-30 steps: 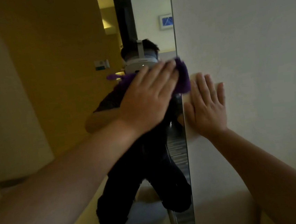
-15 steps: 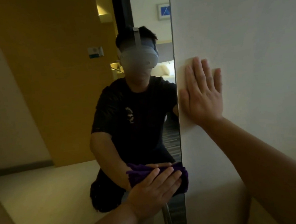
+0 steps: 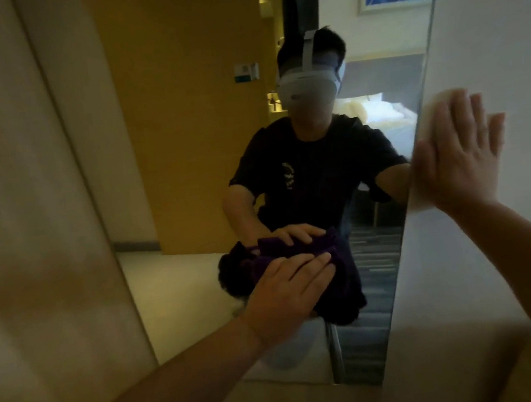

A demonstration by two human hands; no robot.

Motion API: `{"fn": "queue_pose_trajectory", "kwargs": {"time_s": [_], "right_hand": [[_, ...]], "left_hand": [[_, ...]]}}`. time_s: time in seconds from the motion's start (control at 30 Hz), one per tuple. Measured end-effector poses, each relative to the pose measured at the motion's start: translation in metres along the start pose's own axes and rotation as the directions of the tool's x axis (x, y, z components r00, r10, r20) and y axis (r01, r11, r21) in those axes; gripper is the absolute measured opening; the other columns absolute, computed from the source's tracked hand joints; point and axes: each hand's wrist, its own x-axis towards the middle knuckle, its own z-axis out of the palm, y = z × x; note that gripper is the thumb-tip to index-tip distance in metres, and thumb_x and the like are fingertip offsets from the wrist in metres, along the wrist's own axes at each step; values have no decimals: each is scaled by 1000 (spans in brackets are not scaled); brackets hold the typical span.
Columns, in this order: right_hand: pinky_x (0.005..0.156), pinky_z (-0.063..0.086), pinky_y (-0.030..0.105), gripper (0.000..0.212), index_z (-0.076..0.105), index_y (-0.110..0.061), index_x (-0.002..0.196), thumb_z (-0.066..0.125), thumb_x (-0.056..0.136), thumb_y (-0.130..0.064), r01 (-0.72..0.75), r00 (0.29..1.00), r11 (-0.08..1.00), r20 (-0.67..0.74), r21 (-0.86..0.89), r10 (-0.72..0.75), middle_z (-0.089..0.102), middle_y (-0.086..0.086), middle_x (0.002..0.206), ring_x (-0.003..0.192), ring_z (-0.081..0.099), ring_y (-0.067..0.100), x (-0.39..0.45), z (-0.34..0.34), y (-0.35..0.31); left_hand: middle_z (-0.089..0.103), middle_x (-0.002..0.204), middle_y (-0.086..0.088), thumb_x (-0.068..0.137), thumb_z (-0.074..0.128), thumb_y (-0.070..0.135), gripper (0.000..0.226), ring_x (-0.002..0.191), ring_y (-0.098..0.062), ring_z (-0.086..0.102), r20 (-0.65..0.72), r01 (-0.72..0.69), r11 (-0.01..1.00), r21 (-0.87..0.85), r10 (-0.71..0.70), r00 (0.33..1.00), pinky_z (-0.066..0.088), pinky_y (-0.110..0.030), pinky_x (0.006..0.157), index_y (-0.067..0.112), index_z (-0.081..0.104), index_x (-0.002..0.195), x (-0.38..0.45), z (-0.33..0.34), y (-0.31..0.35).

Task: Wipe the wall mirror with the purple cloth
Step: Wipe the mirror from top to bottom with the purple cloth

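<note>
Dim hotel-room light falls on a pale wall (image 3: 485, 34) with a tall, narrow wall mirror (image 3: 187, 143) set into it, its long axis running floor to ceiling. Low on the glass, toward the mirror's right edge, sits the purple cloth (image 3: 340, 287), bunched and dark, pressed flat against the surface. The left hand (image 3: 286, 296) lies over the cloth's left part with its fingers straight and together, pushing the cloth onto the glass rather than clutching it; the forearm reaches up from the lower left. Most of the mirror stands above that hand, so I judge the next stroke has to travel up or sideways along the glass, and the left hand is the one placed to make it. Off to the right, beside the mirror's edge, the right hand (image 3: 457, 153) rests palm-flat on the wall with fingers spread wide, holding nothing, seemingly bracing the body. In the glass, the person's crouching reflection shows.
</note>
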Motion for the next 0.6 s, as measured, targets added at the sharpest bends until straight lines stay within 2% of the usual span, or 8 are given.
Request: {"fn": "queue_pose_trajectory", "kwargs": {"time_s": [0.07, 0.13, 0.2, 0.3, 0.4, 0.5, 0.6], "right_hand": [[121, 7, 58, 61, 24, -6, 154, 29, 104, -40, -13, 999, 995, -43, 95, 17, 17, 20, 162, 151, 11, 34, -5, -8, -9], [119, 11, 60, 60, 26, -4, 154, 27, 105, -39, 34, 998, 990, -54, 140, -27, 21, 22, 161, 150, 16, 36, -18, -17, -41], [115, 18, 65, 57, 32, -7, 153, 30, 104, -36, 173, 984, 968, -2, 181, -176, 25, 20, 160, 149, 21, 38, -42, -21, -91], [112, 21, 69, 53, 44, -3, 146, 40, 102, -34, 395, 905, 879, 49, 269, -422, 23, 18, 161, 151, 15, 35, -100, -3, -165], [115, 18, 69, 52, 49, -3, 142, 48, 98, -32, 430, 879, 892, 160, 140, -448, 29, 19, 158, 152, 9, 31, -156, 37, -207], [118, 10, 65, 58, 40, -5, 148, 38, 101, -38, 436, 865, 900, 281, -9, -417, 17, 19, 162, 153, 2, 33, -185, 65, -235], [118, 9, 66, 64, 28, -3, 152, 35, 101, -41, 479, 843, 877, 298, -33, -449, 8, 18, 164, 153, -2, 33, -188, 85, -259]], "left_hand": [[57, 141, -5, 105, 37, 11, 35, 121, -25, 58, -5, 50, 999, -3, -50, 999, 46, -38, 95, 13, 50, 137, -21, -24, -21], [57, 141, -7, 103, 41, 8, 36, 121, -27, 59, -1, 99, 995, -21, -99, 995, 48, -41, 95, 11, 50, 137, -44, -42, -43], [57, 140, -10, 103, 42, 8, 35, 120, -30, 59, 23, 149, 988, -33, -148, 989, 49, -45, 95, 8, 53, 136, -66, -53, -65], [57, 139, -14, 101, 44, 6, 36, 122, -33, 57, 47, 191, 982, -9, -190, 981, 48, -49, 95, 4, 58, 134, -98, -61, -93], [57, 139, -14, 101, 41, 5, 37, 124, -32, 54, 25, 219, 976, -10, -219, 975, 45, -47, 98, 4, 55, 135, -130, -65, -116], [56, 140, -15, 97, 47, 0, 39, 125, -31, 52, -3, 235, 972, -11, -235, 972, 45, -47, 99, 3, 53, 135, -160, -66, -137], [56, 140, -15, 96, 45, 0, 40, 126, -30, 51, -7, 227, 974, -18, -228, 974, 43, -45, 100, 3, 52, 136, -174, -61, -162]]}}
